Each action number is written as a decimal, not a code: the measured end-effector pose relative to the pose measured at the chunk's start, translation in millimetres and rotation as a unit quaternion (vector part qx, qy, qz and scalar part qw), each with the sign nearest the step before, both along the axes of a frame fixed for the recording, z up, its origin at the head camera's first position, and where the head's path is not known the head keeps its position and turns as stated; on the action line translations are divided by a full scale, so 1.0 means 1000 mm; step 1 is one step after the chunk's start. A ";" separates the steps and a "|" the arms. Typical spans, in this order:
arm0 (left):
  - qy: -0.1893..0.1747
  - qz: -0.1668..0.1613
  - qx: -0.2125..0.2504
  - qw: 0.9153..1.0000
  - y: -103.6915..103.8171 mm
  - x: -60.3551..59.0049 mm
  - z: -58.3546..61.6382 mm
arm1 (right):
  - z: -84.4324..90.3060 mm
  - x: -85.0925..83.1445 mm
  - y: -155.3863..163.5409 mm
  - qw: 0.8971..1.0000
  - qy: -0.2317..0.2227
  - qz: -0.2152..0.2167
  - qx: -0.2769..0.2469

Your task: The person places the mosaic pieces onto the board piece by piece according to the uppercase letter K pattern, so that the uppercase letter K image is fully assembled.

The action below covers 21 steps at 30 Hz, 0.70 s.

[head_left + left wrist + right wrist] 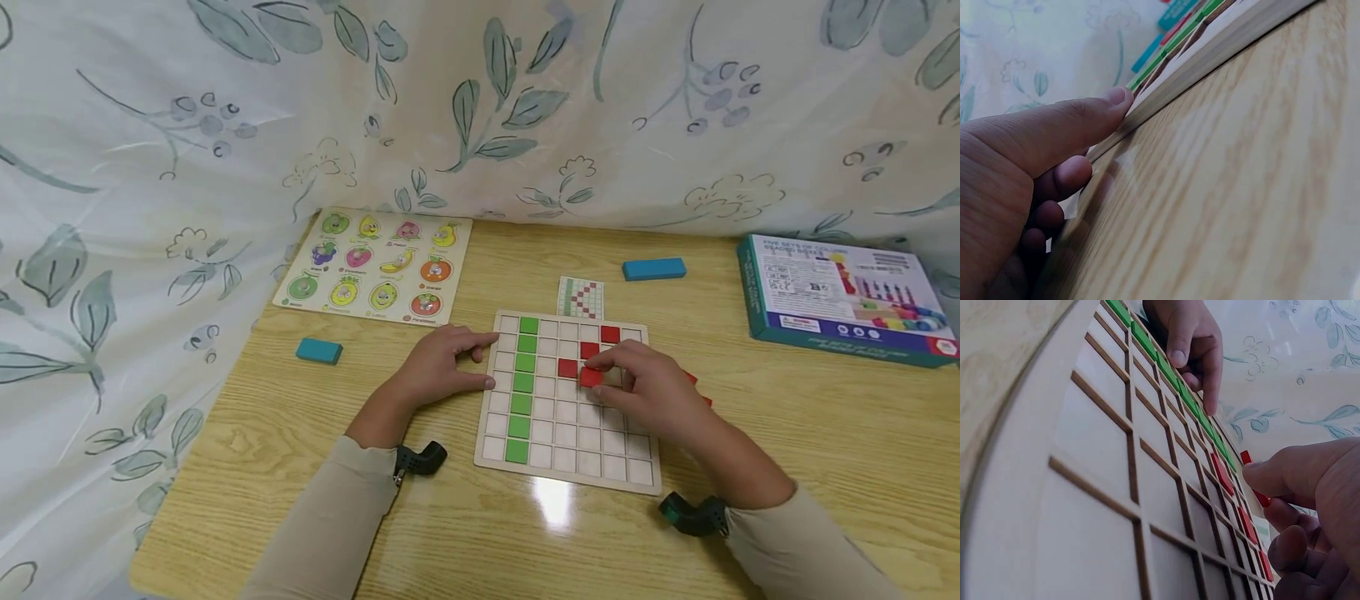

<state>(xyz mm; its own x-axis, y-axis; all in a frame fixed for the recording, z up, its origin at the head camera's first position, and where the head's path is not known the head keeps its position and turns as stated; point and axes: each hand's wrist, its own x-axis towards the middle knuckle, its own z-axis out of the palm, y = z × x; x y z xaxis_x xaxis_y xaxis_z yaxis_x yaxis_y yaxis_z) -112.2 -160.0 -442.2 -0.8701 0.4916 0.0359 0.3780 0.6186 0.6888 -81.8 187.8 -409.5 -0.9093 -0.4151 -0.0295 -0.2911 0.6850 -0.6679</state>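
Note:
A wooden grid board (570, 467) (1085, 506) lies on the table with a column of green tiles (522, 383) (1166, 362) and a few red tiles (567, 367) set in its cells. My right hand (645, 387) pinches a red tile (592, 377) (1254, 478) at its fingertips, tilted over a cell near the board's middle. My left hand (438, 367) (1029, 169) rests against the board's left edge (1210, 56), thumb and a finger touching it. More red tiles (693, 383) peek out right of my right hand.
A pattern card (581, 297) lies behind the board. Two blue blocks (653, 268) (318, 351) lie on the table. A fruit peg puzzle (377, 265) sits at the back left, a toy box (843, 298) at the right. A floral cloth (480, 100) walls the back and left.

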 end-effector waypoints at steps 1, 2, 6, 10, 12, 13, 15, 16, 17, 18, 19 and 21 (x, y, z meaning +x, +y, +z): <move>0.001 0.000 0.000 1.000 0.000 0.000 0.000 | -0.001 0.000 -0.002 1.000 -0.002 0.001 0.000; 0.000 0.000 0.001 1.000 0.000 0.000 -0.001 | -0.001 0.000 -0.004 1.000 -0.005 0.003 -0.001; 0.000 0.001 0.002 1.000 0.000 0.000 -0.001 | -0.005 0.000 -0.009 1.000 -0.005 0.013 0.000; -0.002 0.000 0.001 1.000 0.000 0.000 -0.001 | -0.008 0.000 -0.016 1.000 -0.002 0.024 -0.006; -0.004 0.000 0.001 1.000 0.000 0.000 0.000 | -0.009 0.000 -0.020 1.000 -0.002 0.031 -0.006; -0.005 0.001 0.001 1.000 0.000 0.000 0.000 | -0.009 0.000 -0.023 0.999 -0.001 0.035 -0.003; -0.009 0.002 0.001 1.000 0.000 0.000 0.000 | -0.010 -0.001 -0.028 0.999 0.005 0.046 0.010; -0.009 0.002 0.001 1.000 0.000 0.000 0.000 | -0.010 -0.001 -0.030 0.998 0.010 0.052 0.019; -0.012 0.003 0.001 1.000 0.000 0.000 0.001 | -0.010 -0.001 -0.033 0.998 0.014 0.057 0.026; -0.014 0.004 0.001 1.000 0.000 0.000 0.001 | -0.009 -0.001 -0.035 0.997 0.018 0.062 0.034; -0.014 0.005 0.001 1.000 0.000 0.000 0.001 | -0.009 -0.001 -0.038 0.997 0.022 0.066 0.041; -0.017 0.006 0.002 1.000 0.000 0.000 0.001 | -0.009 -0.001 -0.042 0.996 0.027 0.069 0.053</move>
<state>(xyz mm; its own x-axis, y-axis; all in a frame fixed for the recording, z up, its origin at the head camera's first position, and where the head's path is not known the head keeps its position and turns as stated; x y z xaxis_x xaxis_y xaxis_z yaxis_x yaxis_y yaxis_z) -112.4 -159.7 -441.0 -0.8770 0.4805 0.0071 0.3458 0.6207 0.7037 -82.6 146.3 -418.5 -0.8451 -0.5337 -0.0314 -0.4214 0.7011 -0.5752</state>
